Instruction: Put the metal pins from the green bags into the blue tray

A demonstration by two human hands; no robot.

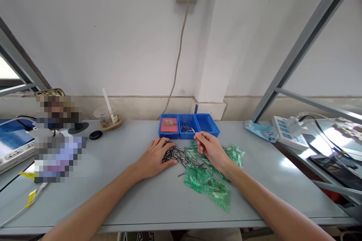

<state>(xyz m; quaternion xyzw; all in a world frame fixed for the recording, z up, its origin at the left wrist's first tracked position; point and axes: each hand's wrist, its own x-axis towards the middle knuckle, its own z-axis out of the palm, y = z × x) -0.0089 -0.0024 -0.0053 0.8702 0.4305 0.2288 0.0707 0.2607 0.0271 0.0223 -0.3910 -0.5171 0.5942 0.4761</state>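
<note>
Right fingers (201, 136) pinched, left fingers (167, 145) cupping pins (177, 154)

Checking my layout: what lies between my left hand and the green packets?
In the head view, a heap of slim metal pieces lies between the left hand and green packets.

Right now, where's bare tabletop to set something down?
Grey tabletop between black disc and left hand; between green plastic and blue packet, on the right; and up front, between left forearm and green plastic. Crowded: the middle, where metal pins, green plastic and the right hand sit close before the blue tray.
</note>
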